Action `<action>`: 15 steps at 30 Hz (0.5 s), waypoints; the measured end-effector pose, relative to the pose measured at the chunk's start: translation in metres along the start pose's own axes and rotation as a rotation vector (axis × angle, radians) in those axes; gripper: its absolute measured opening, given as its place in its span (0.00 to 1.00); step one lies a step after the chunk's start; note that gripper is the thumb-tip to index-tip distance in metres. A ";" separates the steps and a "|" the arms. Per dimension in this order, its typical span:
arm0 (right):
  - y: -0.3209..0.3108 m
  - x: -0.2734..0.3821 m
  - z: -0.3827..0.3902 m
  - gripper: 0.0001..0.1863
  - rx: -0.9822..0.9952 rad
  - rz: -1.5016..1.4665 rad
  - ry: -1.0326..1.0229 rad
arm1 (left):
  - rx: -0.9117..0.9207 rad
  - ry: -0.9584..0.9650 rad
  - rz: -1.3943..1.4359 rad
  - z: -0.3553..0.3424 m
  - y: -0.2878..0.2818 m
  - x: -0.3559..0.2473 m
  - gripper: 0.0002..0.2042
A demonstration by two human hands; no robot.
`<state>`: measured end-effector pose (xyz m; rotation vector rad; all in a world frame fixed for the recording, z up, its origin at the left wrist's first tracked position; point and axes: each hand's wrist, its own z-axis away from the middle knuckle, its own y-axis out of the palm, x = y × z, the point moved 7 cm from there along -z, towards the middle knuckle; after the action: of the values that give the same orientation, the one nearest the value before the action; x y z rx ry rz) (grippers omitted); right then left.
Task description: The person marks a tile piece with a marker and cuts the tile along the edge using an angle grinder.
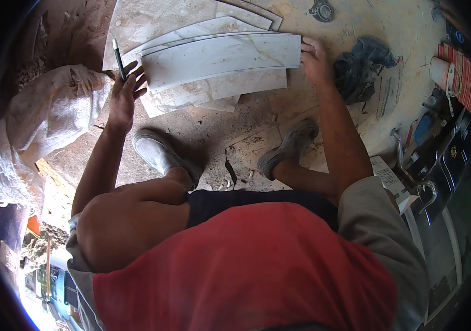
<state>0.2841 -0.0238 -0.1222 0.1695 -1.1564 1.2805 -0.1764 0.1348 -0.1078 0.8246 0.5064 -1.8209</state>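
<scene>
A white, marble-patterned tile strip (224,55) lies on top of several overlapping tile pieces on the floor in front of me. At its left end is my left hand (125,96), with a dark, light-tipped pen (118,60) held upright between thumb and fingers. The other fingers of that hand are spread close to the strip's edge; whether they touch it I cannot tell. My right hand (317,63) has its bent fingers on the strip's right end. Beneath the strip, a stained tile piece (219,88) sticks out toward me, and a larger tile (158,19) shows behind.
A dusty white sack (48,116) slumps at the left. Right of my right hand lies a crumpled dark bag (359,66). A small dark round object (321,10) sits at the far side. Red slatted material (464,77) and metal-framed items (434,182) crowd the right.
</scene>
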 end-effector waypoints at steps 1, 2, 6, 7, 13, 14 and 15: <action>0.001 0.003 0.002 0.25 0.004 0.030 -0.005 | 0.007 0.004 -0.003 0.000 -0.001 0.000 0.22; 0.002 0.005 0.003 0.25 0.008 0.059 -0.009 | 0.014 0.008 -0.006 0.000 -0.001 0.000 0.22; 0.005 0.002 0.001 0.25 0.033 0.075 -0.032 | -0.010 -0.015 0.006 0.006 -0.004 -0.001 0.22; 0.004 0.000 -0.001 0.25 0.022 0.082 -0.052 | -0.005 -0.008 0.031 0.005 -0.007 0.002 0.22; -0.001 -0.014 -0.005 0.24 0.091 -0.089 -0.042 | -0.002 -0.017 0.095 0.001 0.003 0.002 0.23; -0.004 -0.013 -0.004 0.24 0.078 -0.044 -0.042 | -0.005 -0.023 0.109 0.002 0.004 0.002 0.23; -0.005 -0.014 -0.003 0.24 0.064 0.002 -0.044 | -0.009 -0.021 0.115 0.003 0.003 0.001 0.23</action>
<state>0.2920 -0.0321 -0.1314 0.2448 -1.1534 1.3217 -0.1751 0.1309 -0.1064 0.8117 0.4447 -1.7188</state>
